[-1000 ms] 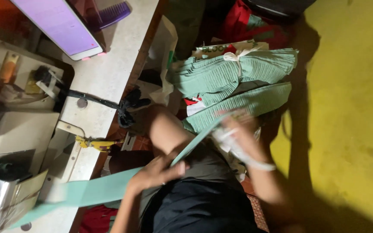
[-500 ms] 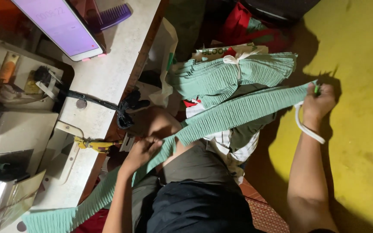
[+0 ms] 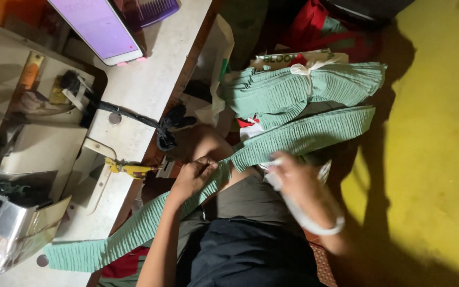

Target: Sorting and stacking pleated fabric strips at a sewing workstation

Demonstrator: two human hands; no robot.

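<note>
A long pleated green fabric strip [image 3: 304, 135] runs from the sewing table at lower left, across my lap, up to the right. My left hand [image 3: 193, 178] pinches it near my knee. My right hand [image 3: 293, 183], blurred by motion and wearing a white bangle [image 3: 314, 226], is at the strip's lower edge; its grip cannot be made out. Beyond the strip lies a bundle of the same green fabric [image 3: 293, 90], tied with a white band.
The pale sewing table [image 3: 144, 90] fills the left side, with a metal sewing machine [image 3: 6, 234], a lit phone [image 3: 99, 26], a purple comb [image 3: 150, 9], yellow-handled snips [image 3: 126, 169] and a black cord. A yellow floor [image 3: 442, 149] is on the right, red cloth at the top.
My right hand had stretched the strip far out to the right; now it has swung back close to my lap. My left hand stays on the strip near my knee.
</note>
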